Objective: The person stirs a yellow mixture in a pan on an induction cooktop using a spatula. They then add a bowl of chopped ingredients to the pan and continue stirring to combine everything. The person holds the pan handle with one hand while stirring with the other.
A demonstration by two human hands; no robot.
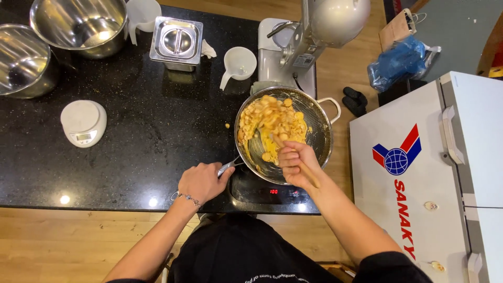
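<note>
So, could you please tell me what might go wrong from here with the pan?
The pan overhangs the counter's right edge, steadied only by the left hand on its handle, so it might tip. Stirring with the wooden utensil in the right hand may flick out more pieces like the stray one.

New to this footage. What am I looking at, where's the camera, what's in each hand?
There is one picture, taken by a camera worn on a person's head, looking straight down at their own two bare hands. No robot is involved.

The left hand has its grip closed on the handle of a steel pan, which sits on a cooktop at the edge of a black counter. The right hand holds a wooden utensil reaching into the yellow-orange food in the pan.

Also on the counter: two steel bowls, a white kitchen scale, a lidded steel container, two white cups and a stand mixer. A white chest freezer stands to the right.
</note>
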